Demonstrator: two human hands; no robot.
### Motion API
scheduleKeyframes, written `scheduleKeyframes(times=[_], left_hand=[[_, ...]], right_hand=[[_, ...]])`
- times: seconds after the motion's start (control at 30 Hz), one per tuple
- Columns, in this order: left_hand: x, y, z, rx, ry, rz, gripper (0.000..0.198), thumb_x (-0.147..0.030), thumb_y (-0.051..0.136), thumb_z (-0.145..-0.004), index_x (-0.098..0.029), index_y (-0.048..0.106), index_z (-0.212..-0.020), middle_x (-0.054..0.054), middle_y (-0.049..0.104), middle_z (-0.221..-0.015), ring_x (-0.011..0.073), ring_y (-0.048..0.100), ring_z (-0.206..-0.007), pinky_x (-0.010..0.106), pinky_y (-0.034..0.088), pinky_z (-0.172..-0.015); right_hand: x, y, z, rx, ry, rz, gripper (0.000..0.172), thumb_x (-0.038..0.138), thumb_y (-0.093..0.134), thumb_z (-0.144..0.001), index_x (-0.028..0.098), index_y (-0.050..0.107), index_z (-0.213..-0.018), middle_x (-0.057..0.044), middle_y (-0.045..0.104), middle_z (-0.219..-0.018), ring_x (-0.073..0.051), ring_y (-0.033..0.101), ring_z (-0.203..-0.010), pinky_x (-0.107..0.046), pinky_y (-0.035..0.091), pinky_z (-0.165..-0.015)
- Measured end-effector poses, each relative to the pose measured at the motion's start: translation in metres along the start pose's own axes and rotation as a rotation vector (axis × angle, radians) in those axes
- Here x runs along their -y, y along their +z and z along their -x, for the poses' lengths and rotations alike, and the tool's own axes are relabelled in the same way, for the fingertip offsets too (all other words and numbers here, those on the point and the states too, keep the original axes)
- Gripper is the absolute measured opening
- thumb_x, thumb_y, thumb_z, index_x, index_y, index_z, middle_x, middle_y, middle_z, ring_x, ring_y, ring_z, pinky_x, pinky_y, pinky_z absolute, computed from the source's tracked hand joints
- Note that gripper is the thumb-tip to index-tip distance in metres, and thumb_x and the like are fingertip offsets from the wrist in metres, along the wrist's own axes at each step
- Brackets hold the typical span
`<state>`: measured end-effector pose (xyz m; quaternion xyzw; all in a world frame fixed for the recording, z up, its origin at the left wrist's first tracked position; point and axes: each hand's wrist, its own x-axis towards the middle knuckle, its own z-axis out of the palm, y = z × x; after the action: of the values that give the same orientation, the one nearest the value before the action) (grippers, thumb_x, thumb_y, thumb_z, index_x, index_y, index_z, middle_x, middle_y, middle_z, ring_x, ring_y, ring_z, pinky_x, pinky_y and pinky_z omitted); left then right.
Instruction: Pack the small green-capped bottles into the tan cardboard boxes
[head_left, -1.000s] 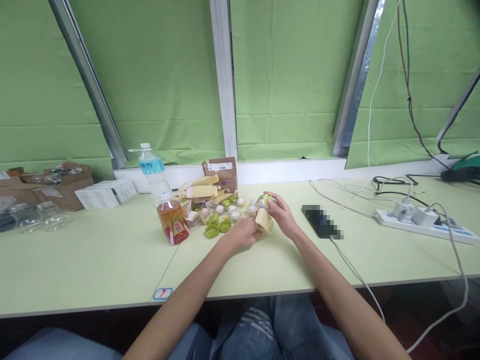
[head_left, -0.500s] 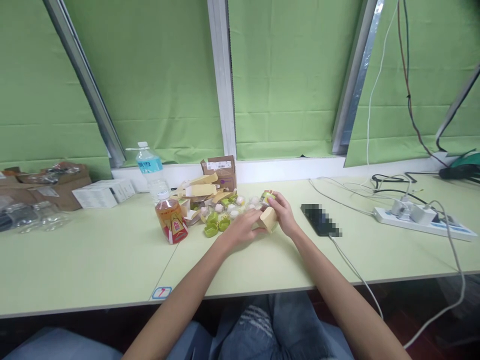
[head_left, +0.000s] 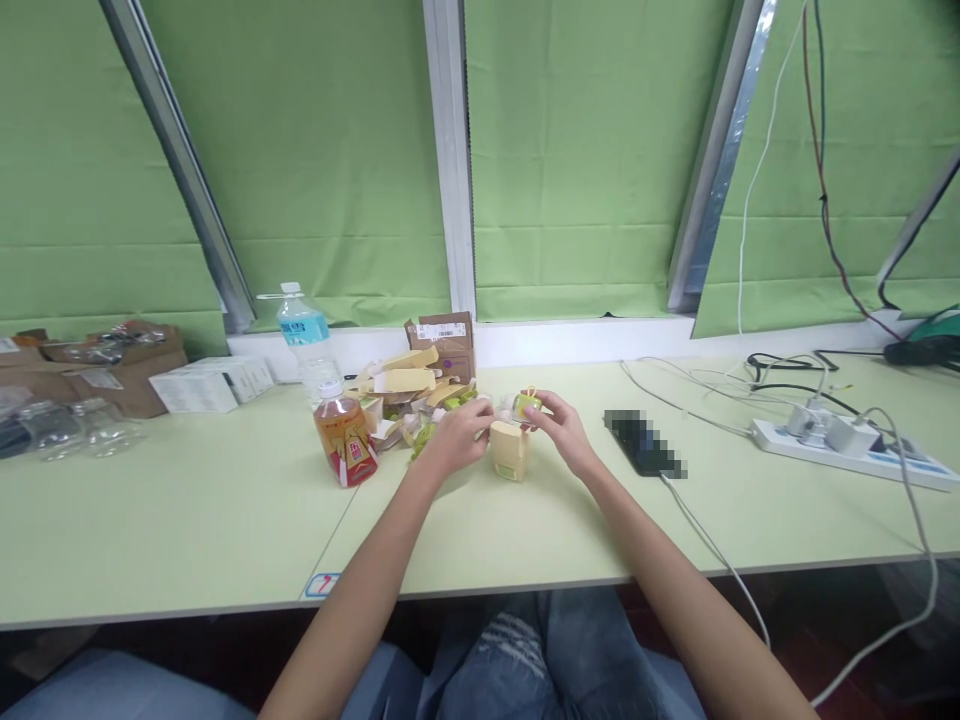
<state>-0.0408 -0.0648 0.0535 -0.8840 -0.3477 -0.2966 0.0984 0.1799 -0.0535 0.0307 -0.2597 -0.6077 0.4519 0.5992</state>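
Observation:
A small cream cardboard box (head_left: 509, 453) is upright between my two hands, in front of me. My left hand (head_left: 460, 437) has its fingers curled in at the box's upper left edge and seems to grip it there. Just above the box, my right hand (head_left: 562, 430) pinches a small green trinket (head_left: 527, 404) with a yellow loop on top. Green plastic pieces (head_left: 421, 440) lie left of my left hand, partly hidden by it. Behind them is a pile of flattened cream boxes (head_left: 405, 381).
An orange drink bottle (head_left: 345, 440) and a large water bottle (head_left: 306, 345) stand to the left. White boxes (head_left: 214, 384) and clear jars (head_left: 101, 430) are farther left. On the right lie a phone (head_left: 641, 443), a power strip (head_left: 855, 455) and loose cables.
The cream box has been turned from tilted to upright and moved slightly left. My right hand has shifted left with the green trinket, whose yellow loop now shows on top.

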Motion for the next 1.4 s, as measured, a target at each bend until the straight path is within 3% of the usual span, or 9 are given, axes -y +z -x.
scheduleKeyframes(times=[0.2, 0.4, 0.63, 0.83, 1.0, 1.1, 1.2, 1.4], left_hand=[[0.001, -0.002, 0.0, -0.029, 0.049, -0.23, 0.017, -0.007, 0.054, -0.082, -0.019, 0.067, -0.079, 0.007, 0.063, -0.092, 0.0205, 0.057, -0.082, 0.032, 0.038, -0.065], [-0.002, 0.0, 0.0, -0.021, 0.02, -0.311, 0.015, -0.007, 0.056, -0.079, -0.019, 0.066, -0.076, 0.007, 0.064, -0.092, 0.0206, 0.057, -0.082, 0.032, 0.033, -0.06], [-0.006, 0.002, -0.001, 0.003, -0.022, -0.303, 0.016, -0.009, 0.056, -0.081, -0.02, 0.067, -0.079, 0.008, 0.066, -0.094, 0.0226, 0.059, -0.087, 0.032, 0.034, -0.06], [-0.003, 0.006, 0.002, 0.024, -0.128, -0.204, 0.019, -0.012, 0.055, -0.084, -0.02, 0.07, -0.092, 0.009, 0.069, -0.103, 0.0246, 0.063, -0.097, 0.033, 0.044, -0.069], [-0.001, 0.007, 0.004, 0.044, -0.163, -0.096, 0.021, -0.011, 0.057, -0.081, -0.021, 0.07, -0.095, 0.009, 0.069, -0.107, 0.0257, 0.064, -0.103, 0.036, 0.05, -0.083], [0.0, 0.008, 0.004, 0.04, -0.167, -0.061, 0.023, -0.011, 0.057, -0.08, -0.021, 0.07, -0.097, 0.009, 0.07, -0.105, 0.0258, 0.065, -0.102, 0.036, 0.051, -0.084], [0.001, 0.009, 0.004, 0.029, -0.157, -0.043, 0.024, -0.012, 0.057, -0.081, -0.02, 0.07, -0.099, 0.009, 0.071, -0.105, 0.0259, 0.066, -0.101, 0.036, 0.051, -0.083], [0.001, 0.011, 0.004, 0.012, -0.161, 0.022, 0.023, -0.011, 0.055, -0.085, -0.019, 0.07, -0.101, 0.009, 0.071, -0.104, 0.0247, 0.066, -0.098, 0.035, 0.051, -0.083]], right_hand=[[-0.006, 0.012, 0.004, 0.037, 0.002, -0.02, 0.046, 0.049, 0.081, -0.079, 0.024, 0.071, -0.116, -0.007, 0.07, -0.128, -0.022, 0.069, -0.094, -0.035, 0.059, -0.08], [-0.002, 0.016, 0.005, 0.008, 0.011, 0.004, 0.044, 0.053, 0.076, -0.081, 0.024, 0.072, -0.113, -0.007, 0.071, -0.121, -0.022, 0.067, -0.096, -0.033, 0.057, -0.077], [0.003, 0.013, 0.003, 0.01, 0.074, 0.128, 0.045, 0.052, 0.077, -0.078, 0.021, 0.072, -0.109, -0.005, 0.074, -0.105, -0.013, 0.06, -0.061, -0.028, 0.049, -0.056], [-0.002, 0.006, 0.007, 0.113, -0.046, 0.284, 0.044, 0.033, 0.075, -0.078, 0.026, 0.072, -0.12, -0.006, 0.069, -0.131, -0.018, 0.066, -0.086, -0.032, 0.057, -0.072], [-0.001, 0.006, 0.016, 0.187, -0.171, 0.444, 0.048, 0.028, 0.066, -0.085, 0.029, 0.067, -0.133, -0.007, 0.068, -0.134, -0.022, 0.067, -0.101, -0.036, 0.057, -0.082], [-0.006, 0.008, 0.018, 0.142, -0.221, 0.469, 0.045, 0.03, 0.065, -0.086, 0.026, 0.068, -0.131, -0.009, 0.068, -0.135, -0.026, 0.065, -0.113, -0.042, 0.056, -0.093], [-0.012, 0.01, 0.017, 0.117, -0.221, 0.437, 0.04, 0.033, 0.064, -0.088, 0.025, 0.068, -0.128, -0.01, 0.068, -0.135, -0.027, 0.063, -0.122, -0.045, 0.054, -0.101], [-0.015, 0.009, 0.017, 0.12, -0.142, 0.351, 0.038, 0.039, 0.066, -0.089, 0.024, 0.069, -0.124, -0.008, 0.07, -0.131, -0.026, 0.066, -0.117, -0.043, 0.056, -0.098]])
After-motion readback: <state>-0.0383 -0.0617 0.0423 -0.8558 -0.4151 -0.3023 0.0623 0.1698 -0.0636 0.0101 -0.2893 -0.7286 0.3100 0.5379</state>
